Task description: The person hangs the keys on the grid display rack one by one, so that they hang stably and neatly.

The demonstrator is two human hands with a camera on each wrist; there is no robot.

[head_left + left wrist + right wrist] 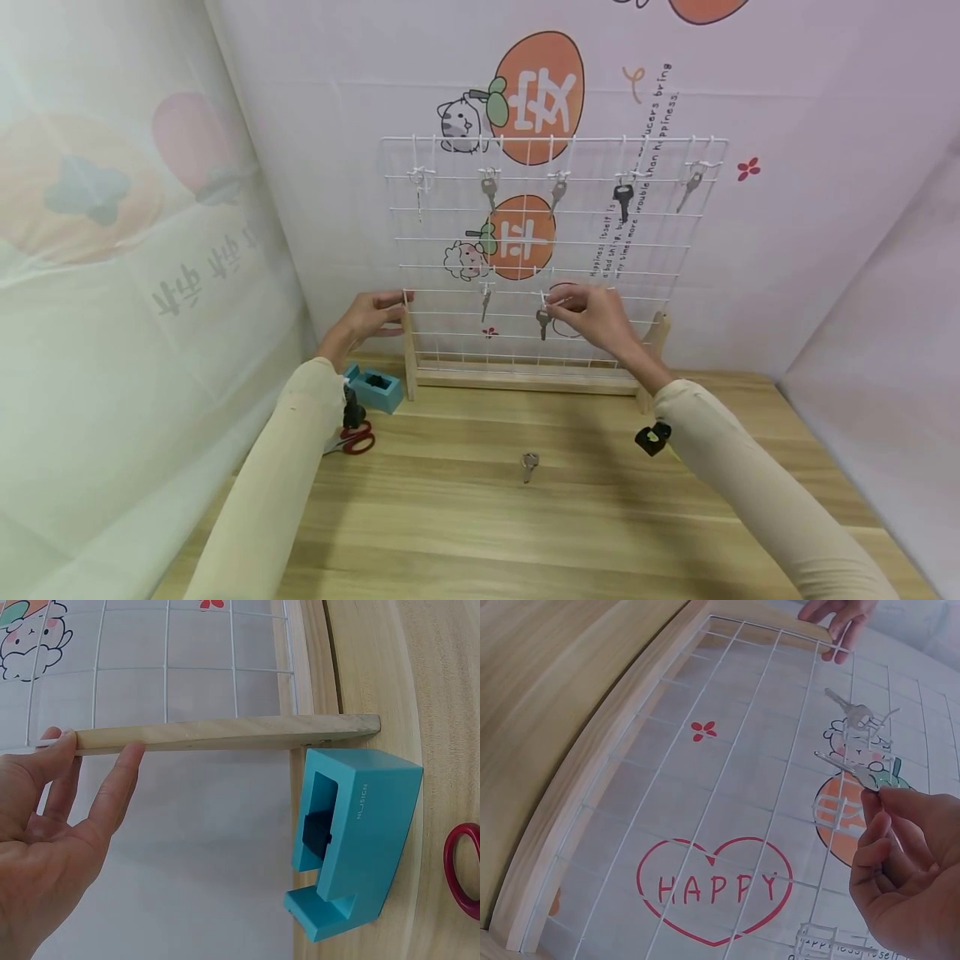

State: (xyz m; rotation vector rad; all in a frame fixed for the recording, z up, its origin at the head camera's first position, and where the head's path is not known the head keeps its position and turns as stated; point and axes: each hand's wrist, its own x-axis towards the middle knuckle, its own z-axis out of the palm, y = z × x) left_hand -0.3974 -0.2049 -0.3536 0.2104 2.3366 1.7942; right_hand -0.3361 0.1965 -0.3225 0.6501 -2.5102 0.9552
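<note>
A white wire grid rack (525, 242) in a wooden stand rises at the back of the table. My right hand (596, 315) pinches a silver key (851, 769) between thumb and forefinger, beside a lower hook on the grid. To its left another key (486, 304) hangs from a hook. My left hand (371, 317) grips the top of the rack's left wooden post (217, 733), thumb on one side and fingers on the other. Several more keys hang along the upper row, including a black-headed key (623, 200). One loose key (529, 467) lies on the table.
A teal tape dispenser (375, 840) stands on the table close to the left post. Nearer the left forearm lie red-handled scissors (358, 437). Printed white cloth (315, 167) covers the wall behind the rack, with more cloth at both sides.
</note>
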